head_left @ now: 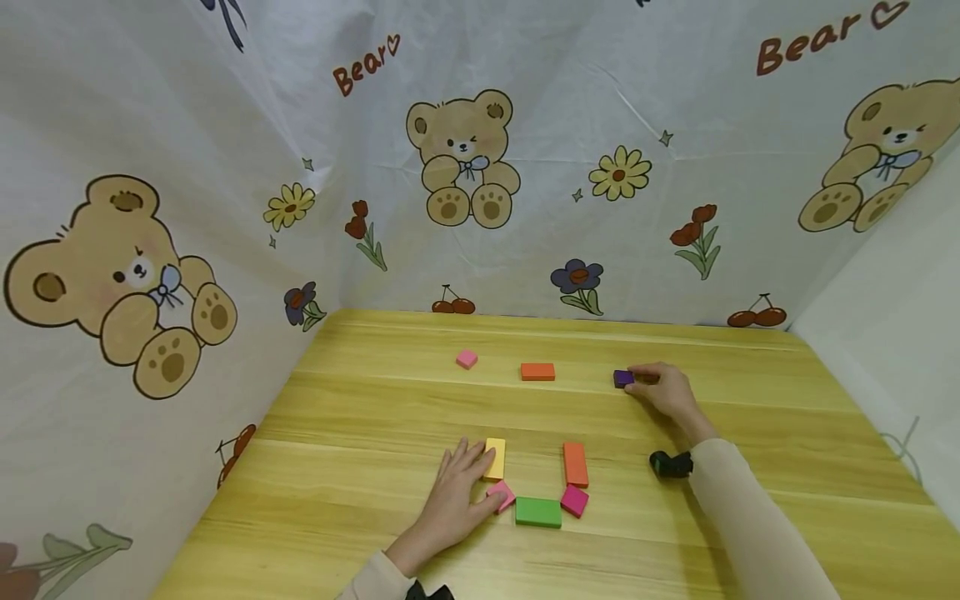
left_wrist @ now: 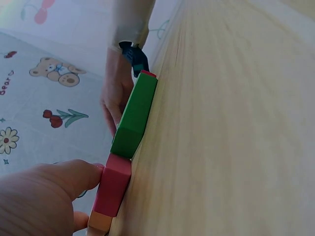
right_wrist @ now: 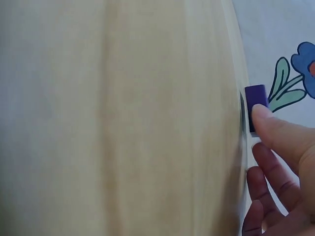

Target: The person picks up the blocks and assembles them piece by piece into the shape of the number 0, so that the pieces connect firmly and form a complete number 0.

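At the back right of the table, my right hand (head_left: 667, 392) pinches a small purple block (head_left: 622, 379) between thumb and fingers; the right wrist view shows the thumb against the purple block's side. My left hand (head_left: 450, 493) lies at the front, its fingers extended over a yellow block (head_left: 496, 454) and its thumb on a pink block (head_left: 504, 492). A green block (head_left: 537, 512) adjoins the pink one. Beyond the green block's right end sit a magenta block (head_left: 574, 501) and an upright-running orange block (head_left: 575, 463), so these pieces form a U shape.
Toward the back lie another pink block (head_left: 467, 359) and a second orange block (head_left: 537, 372), apart from each other. A bear-printed cloth (head_left: 540, 233) hangs behind the wooden table (head_left: 360, 400) and along its left side. A pale cable (head_left: 909, 450) hangs at the right.
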Demonstrator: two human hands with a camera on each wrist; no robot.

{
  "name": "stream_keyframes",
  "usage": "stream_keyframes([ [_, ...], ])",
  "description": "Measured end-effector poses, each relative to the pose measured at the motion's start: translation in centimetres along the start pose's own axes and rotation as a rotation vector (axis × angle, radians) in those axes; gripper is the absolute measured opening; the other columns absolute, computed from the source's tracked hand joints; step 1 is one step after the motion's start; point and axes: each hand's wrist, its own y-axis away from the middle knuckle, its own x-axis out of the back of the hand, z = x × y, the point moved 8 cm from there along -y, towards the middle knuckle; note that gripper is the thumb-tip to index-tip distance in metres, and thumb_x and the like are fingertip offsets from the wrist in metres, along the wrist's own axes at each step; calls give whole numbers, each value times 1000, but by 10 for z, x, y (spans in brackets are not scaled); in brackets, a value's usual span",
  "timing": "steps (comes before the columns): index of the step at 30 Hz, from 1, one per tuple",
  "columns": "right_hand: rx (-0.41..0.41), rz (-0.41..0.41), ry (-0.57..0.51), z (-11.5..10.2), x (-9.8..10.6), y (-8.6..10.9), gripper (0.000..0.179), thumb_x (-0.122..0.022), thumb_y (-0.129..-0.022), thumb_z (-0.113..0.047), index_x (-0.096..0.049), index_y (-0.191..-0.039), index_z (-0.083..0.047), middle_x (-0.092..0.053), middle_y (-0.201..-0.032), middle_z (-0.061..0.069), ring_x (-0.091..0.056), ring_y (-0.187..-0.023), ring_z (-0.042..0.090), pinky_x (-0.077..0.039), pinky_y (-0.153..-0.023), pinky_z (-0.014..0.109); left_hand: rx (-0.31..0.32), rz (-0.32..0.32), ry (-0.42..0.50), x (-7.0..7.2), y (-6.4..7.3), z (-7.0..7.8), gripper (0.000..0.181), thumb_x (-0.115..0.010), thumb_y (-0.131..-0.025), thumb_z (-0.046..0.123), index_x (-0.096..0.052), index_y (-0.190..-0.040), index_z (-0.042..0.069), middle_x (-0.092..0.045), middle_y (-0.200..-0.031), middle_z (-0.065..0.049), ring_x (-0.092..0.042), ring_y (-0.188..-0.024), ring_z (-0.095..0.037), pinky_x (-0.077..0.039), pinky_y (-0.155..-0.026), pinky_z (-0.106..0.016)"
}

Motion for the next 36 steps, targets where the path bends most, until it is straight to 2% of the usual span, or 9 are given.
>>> stream_keyframes([
  [4, -6, 5, -35, -5, 0, 4, 46, -71, -90, -22, -62, -129, 0, -62, -125, 27, -55, -117, 42, -44, -100, 54, -11, 4, 1, 0, 0, 0, 64, -65, -91, 42, -53, -138, 1, -46, -148, -19, -28, -143, -47, -17, -114, -66],
  [10, 90, -14, -48, -26, -6, 14, 40, -73, -88, -19, -66, -124, -1, -69, -111, 22, -64, -102, 33, -53, -85, 40, -4, -1, 6, 1, 0, 1, 63, -66, -91, 40, -53, -139, 1, -45, -148, -20, -27, -143, -47, -16, -115, -65],
  [17, 206, -108, -42, -55, -24, 25, 36, -75, -86, -16, -69, -119, -3, -70, -113, 17, -63, -101, 30, -53, -87, 47, 7, -3, 2, 1, -1, 1, 64, -65, -91, 42, -53, -139, 2, -44, -149, -19, -26, -144, -46, -15, -116, -63],
  [25, 349, -203, 9, -88, -45, 40, 32, -78, -83, -13, -72, -113, -4, -72, -103, 10, -65, -93, 23, -54, -82, 43, 6, 0, 5, -1, -1, 0, 64, -65, -91, 43, -53, -139, 2, -44, -149, -19, -26, -144, -46, -15, -116, -64],
  [31, 367, -252, 5, -94, -55, 46, 30, -78, -82, -12, -73, -111, -5, -72, -100, 6, -65, -91, 21, -53, -80, 39, 1, -5, 7, -2, -1, -1, 64, -65, -91, 42, -52, -140, 2, -45, -149, -19, -26, -144, -45, -15, -116, -65],
  [36, 398, -297, 2, -96, -62, 49, 30, -77, -83, -12, -72, -112, -2, -72, -101, 7, -65, -91, 20, -54, -78, 32, -4, 2, 7, -1, -1, -1, 63, -66, -91, 40, -53, -139, 2, -45, -148, -19, -26, -144, -46, -16, -115, -65],
])
